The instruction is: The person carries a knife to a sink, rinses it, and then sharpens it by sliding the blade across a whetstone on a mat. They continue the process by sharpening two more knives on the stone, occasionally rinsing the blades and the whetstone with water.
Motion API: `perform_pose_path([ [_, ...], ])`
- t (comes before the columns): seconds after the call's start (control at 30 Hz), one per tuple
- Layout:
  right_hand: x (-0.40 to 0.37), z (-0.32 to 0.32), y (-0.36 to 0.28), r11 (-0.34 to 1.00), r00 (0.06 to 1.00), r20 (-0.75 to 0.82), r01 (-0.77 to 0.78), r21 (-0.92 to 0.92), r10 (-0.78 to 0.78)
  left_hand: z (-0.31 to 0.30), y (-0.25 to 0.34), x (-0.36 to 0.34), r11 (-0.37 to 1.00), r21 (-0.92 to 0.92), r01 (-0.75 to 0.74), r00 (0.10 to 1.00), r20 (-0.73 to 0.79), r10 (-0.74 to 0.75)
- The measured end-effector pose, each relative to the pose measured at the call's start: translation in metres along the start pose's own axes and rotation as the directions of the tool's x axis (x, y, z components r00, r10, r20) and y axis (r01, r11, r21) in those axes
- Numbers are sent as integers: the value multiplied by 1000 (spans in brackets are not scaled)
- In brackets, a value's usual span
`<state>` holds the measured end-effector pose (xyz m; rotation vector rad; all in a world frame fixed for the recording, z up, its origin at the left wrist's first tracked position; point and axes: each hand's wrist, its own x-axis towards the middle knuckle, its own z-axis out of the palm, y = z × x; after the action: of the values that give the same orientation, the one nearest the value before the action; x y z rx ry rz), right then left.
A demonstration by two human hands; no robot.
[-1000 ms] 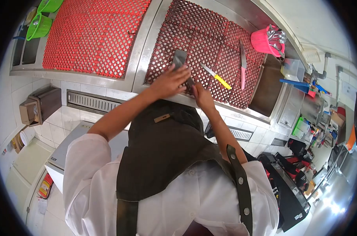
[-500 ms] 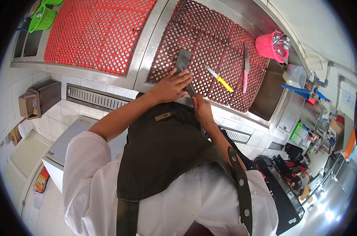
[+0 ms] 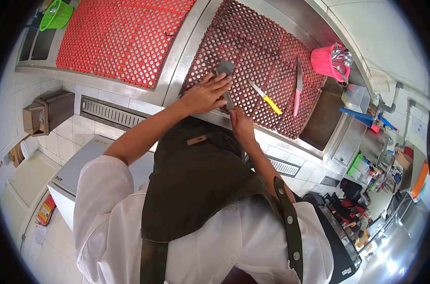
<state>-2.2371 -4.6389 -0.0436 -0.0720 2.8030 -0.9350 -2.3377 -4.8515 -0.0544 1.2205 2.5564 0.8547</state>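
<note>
My left hand lies over a grey metal cleaver-like tool, its fingers spread across the blade. The tool's wide end shows above those fingers, over a dark red perforated mat. At the lower end my right hand is closed round the tool's handle. To the right on the same mat lie a knife with a yellow handle and a longer knife with a pink handle.
A pink basket of spoons stands at the counter's right back, near a clear container. A brighter red mat covers the left counter. A green basket is at far left. Below is a floor drain.
The view has shifted slightly. My left hand has slid a little up along the tool, and the tool sits slightly differently under it. The two knives keep their places on the mat.
</note>
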Motion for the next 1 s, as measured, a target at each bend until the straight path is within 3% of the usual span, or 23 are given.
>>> perform_pose_path([
  [0.07, -3, 6, 2, 1000, 1000, 9, -14, -9, 14, 11, -7, 7, 1000, 6, 27, 998, -50, -26],
  [0.1, 12, 10, 6, 993, 998, 4, -60, -104, 61, 14, -13, 13, 999, 12, 47, 996, -79, -46],
  [0.23, 99, 1, 9, 989, 987, -145, 52, -140, -73, -17, -58, 70, 988, 152, 33, 985, -174, -6],
  [0.33, 104, -18, -14, 995, 996, -89, -31, -91, 23, -33, -60, 80, 979, 201, 28, 990, -141, 0],
  [0.4, 60, -12, -8, 999, 997, -73, -1, -42, -2, -30, -36, 63, 970, 243, 28, 998, -59, -14],
  [0.53, -26, -10, -4, 992, 996, 27, -86, 97, 84, 8, 14, 3, 1000, 18, 9, 998, 64, -10],
  [0.57, -34, -9, -4, 985, 992, 51, -124, 119, 119, 13, 10, 1, 999, 41, 7, 1000, 23, -7],
  [0.63, -9, -1, 5, 997, 999, -22, -47, 56, 48, 18, -5, 11, 996, 88, -6, 998, -65, 11],
  [0.7, 43, 6, 10, 1000, 998, -60, -3, 27, 4, 4, -38, 46, 982, 170, 82, 995, -69, -71],
  [0.8, 129, 2, -1, 996, 982, -164, 90, -27, -93, -25, -91, 85, 949, 307, 74, 984, -179, -19],
  [0.87, 131, -9, -10, 999, 992, -116, 38, -22, -40, -41, -104, 97, 951, 307, 48, 975, -221, 22],
  [0.97, 85, -12, -5, 1000, 999, -33, -10, -6, 10, -43, -63, 70, 958, 272, 90, 996, -38, -83],
  [1.0, 59, -10, -1, 999, 998, -28, 50, 18, -49, -32, -46, 57, 961, 259, 102, 994, 14, -109],
])
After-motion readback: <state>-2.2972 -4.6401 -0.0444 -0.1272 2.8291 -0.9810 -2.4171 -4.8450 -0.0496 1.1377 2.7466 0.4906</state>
